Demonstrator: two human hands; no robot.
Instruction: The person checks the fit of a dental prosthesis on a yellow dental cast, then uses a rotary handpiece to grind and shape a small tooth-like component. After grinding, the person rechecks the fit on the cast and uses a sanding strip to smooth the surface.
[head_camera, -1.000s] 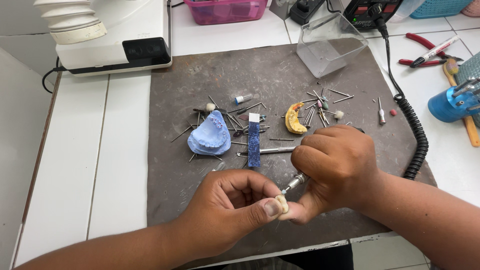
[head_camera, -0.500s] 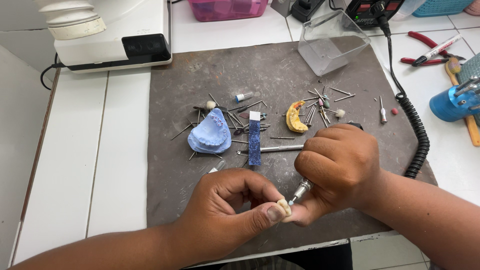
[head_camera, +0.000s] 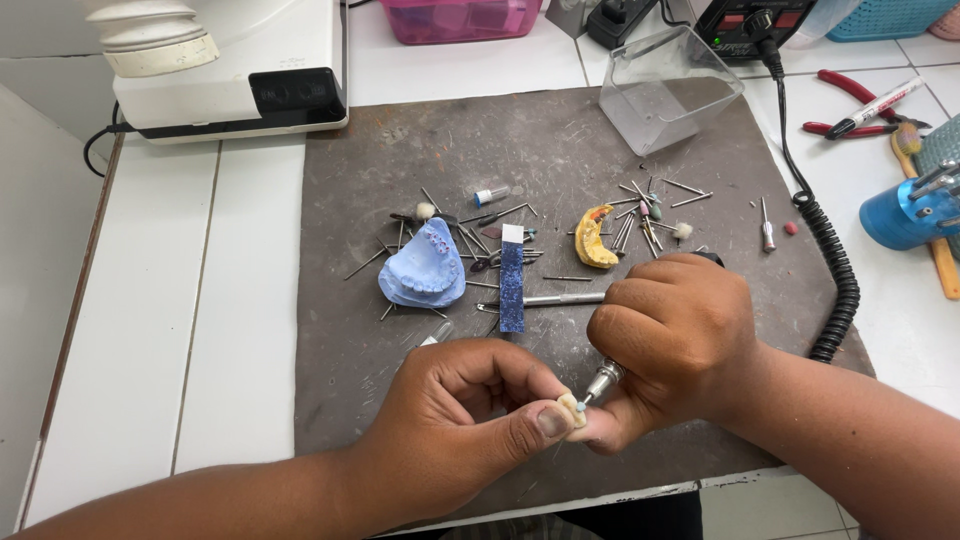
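The small cream tooth piece (head_camera: 571, 409) sits pinched between thumb and fingertips of the left hand (head_camera: 470, 420), low over the grey mat's (head_camera: 340, 330) near edge. Against 1 second ago it has barely shifted; the right hand (head_camera: 675, 335), fisted tight around the rotary handpiece (head_camera: 603, 381), keeps the tip touching it, so the grinding goes on. Beyond lie the blue dental cast (head_camera: 422, 278) and scattered burs (head_camera: 640, 205).
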